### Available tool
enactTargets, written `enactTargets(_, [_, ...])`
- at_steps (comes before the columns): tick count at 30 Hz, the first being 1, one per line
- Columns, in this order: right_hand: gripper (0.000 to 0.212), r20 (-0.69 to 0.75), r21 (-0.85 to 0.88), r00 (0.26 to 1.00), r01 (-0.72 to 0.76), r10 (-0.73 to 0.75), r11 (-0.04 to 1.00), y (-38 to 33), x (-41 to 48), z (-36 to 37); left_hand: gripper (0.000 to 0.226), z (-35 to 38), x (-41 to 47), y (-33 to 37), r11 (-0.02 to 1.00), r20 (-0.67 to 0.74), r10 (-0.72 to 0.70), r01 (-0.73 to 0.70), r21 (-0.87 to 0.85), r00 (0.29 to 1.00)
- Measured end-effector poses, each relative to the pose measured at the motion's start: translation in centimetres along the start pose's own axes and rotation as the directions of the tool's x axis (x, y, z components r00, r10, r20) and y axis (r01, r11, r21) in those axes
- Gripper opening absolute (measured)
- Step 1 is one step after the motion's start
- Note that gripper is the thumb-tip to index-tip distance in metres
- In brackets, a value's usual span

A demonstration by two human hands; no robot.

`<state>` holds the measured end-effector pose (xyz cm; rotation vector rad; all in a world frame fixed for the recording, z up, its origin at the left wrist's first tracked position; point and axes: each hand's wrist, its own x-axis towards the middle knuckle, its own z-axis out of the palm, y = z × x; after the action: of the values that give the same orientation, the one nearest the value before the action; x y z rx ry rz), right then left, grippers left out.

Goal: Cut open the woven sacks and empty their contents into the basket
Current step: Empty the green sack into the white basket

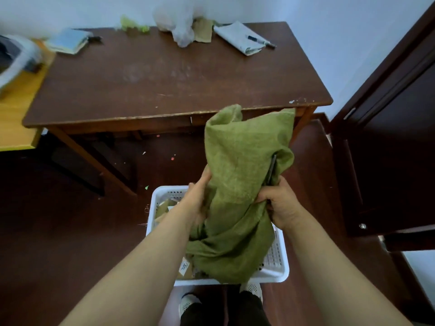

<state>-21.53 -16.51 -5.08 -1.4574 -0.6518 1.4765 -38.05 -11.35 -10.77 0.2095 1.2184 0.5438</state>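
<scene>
Over the white basket [281,270] on the floor, a green woven sack [244,165] hangs crumpled, its lower end draped into the basket. 2 hands hold it: the left hand [199,201] grips its left side, and the right hand [281,204] clutches bunched cloth plus a slim dark tool [271,168]. Brown packets [163,209] lie inside the basket. Behind stands a brown table [164,78].

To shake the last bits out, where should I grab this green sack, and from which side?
Take the green sack by its upright top corners, from above: its lower end already droops into the white basket, so lifting there should hang it straight.
</scene>
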Motion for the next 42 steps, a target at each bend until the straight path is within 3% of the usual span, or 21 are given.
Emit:
enactTargets(2, [0.037,0.072,-0.032,0.997,0.016,-0.013,0.999,-2.0,-0.6,0.5,0.06,1.4,-1.1,0.1,0.998,0.05,-0.044,0.046,-0.042,0.998])
enactTargets(3, [0.027,0.104,-0.022,0.994,0.036,-0.033,0.999,-3.1,-1.0,0.6,0.042,1.8,-1.3,0.2,0.999,0.007,0.002,-0.002,-0.034,1.0])
enactTargets(5, [0.02,0.071,-0.027,0.994,0.086,-0.084,0.996,-5.2,-1.4,0.2,0.032,2.6,-2.3,1.4,0.987,-0.046,0.154,-0.156,-0.036,0.987])
enactTargets(8, [0.02,-0.101,-0.115,0.973,0.197,-0.209,0.974,-7.6,-1.0,-2.4,0.019,1.8,-4.3,5.0,0.897,-0.123,0.403,-0.418,-0.141,0.907])
enactTargets(11, [0.024,-0.176,-0.216,0.928,0.29,-0.329,0.932,-9.7,-1.3,-4.4,0.023,0.6,-7.8,7.9,0.812,-0.208,0.552,-0.577,-0.083,0.807])
enactTargets(14, [0.022,-0.178,-0.19,0.904,0.356,-0.388,0.915,-12.1,-2.2,-4.1,0.019,0.9,-11.5,9.9,0.753,-0.179,0.638,-0.655,-0.058,0.749])
enactTargets(16, [0.012,-0.186,-0.096,0.892,0.402,-0.413,0.911,-14.1,-3.3,-3.1,0.03,1.1,-13.9,11.1,0.708,-0.146,0.67,-0.686,-0.169,0.728])
enactTargets(18, [0.027,-0.258,0.034,0.849,0.484,-0.46,0.874,-16.3,-4.0,-3.0,0.035,1.5,-16.7,12.4,0.654,-0.118,0.709,-0.711,-0.257,0.695])
enactTargets(21, [0.019,-0.285,0.211,0.804,0.584,-0.522,0.784,-18.2,-4.1,-3.3,0.033,1.8,-19.9,13.7,0.537,-0.064,0.806,-0.773,-0.339,0.588])
enactTargets(22, [0.012,-0.252,0.19,0.819,0.564,-0.515,0.804,-17.8,-3.8,-3.0,0.032,1.7,-20.4,13.6,0.542,-0.024,0.808,-0.759,-0.36,0.589])
enactTargets(24, [0.002,-0.171,-0.01,0.878,0.452,-0.447,0.892,-16.4,-3.2,-2.4,0.035,1.7,-20.7,12.6,0.651,0.052,0.746,-0.71,-0.269,0.664])
enactTargets(26, [0.01,-0.154,-0.031,0.895,0.418,-0.418,0.908,-16.5,-3.2,-2.1,0.036,1.0,-20.6,12.2,0.692,-0.033,0.712,-0.709,-0.139,0.701])
enactTargets(29, [0.013,-0.117,0.149,0.888,0.459,-0.445,0.876,-18.6,-2.9,-2.4,0.028,-0.5,-20.6,13.3,0.606,-0.108,0.763,-0.764,-0.223,0.637])
enactTargets(30, [0.013,-0.095,0.112,0.899,0.437,-0.428,0.893,-18.7,-2.8,-2.5,0.031,-0.9,-20.5,13.3,0.618,-0.119,0.756,-0.762,-0.193,0.643])
enactTargets(32, [0.018,-0.087,0.008,0.921,0.383,-0.381,0.924,-18.2,-2.8,-2.8,0.029,-1.1,-20.2,12.9,0.66,-0.189,0.741,-0.75,0.03,0.644])
enactTargets(34, [0.019,-0.088,0.096,0.907,0.42,-0.413,0.902,-18.8,-2.0,-3.3,0.022,-1.5,-20.4,13.9,0.642,-0.196,0.764,-0.757,0.122,0.615])
enactTargets(36, [0.016,-0.069,0.137,0.901,0.434,-0.428,0.89,-20.0,-1.4,-3.2,0.023,-1.7,-20.8,15.0,0.605,-0.117,0.788,-0.795,-0.032,0.605])
enactTargets(37, [0.017,-0.063,0.065,0.917,0.398,-0.394,0.915,-20.0,-1.2,-3.1,0.023,-1.7,-20.7,15.2,0.595,-0.119,0.795,-0.803,-0.046,0.596])
enactTargets(39, [0.023,-0.079,-0.084,0.95,0.294,-0.301,0.952,-19.5,-1.6,-2.6,0.024,-1.9,-20.1,14.8,0.595,-0.25,0.789,-0.799,0.087,0.561])
enactTargets(41, [0.023,-0.047,0.032,0.937,0.348,-0.346,0.937,-20.1,-1.5,-2.0,0.027,-1.7,-20.2,15.6,0.559,-0.245,0.809,-0.828,0.041,0.534])
enactTargets(42, [0.019,-0.014,0.105,0.924,0.381,-0.382,0.918,-20.9,-1.8,-1.5,0.027,-1.5,-20.7,15.8,0.525,-0.171,0.83,-0.847,-0.082,0.53])
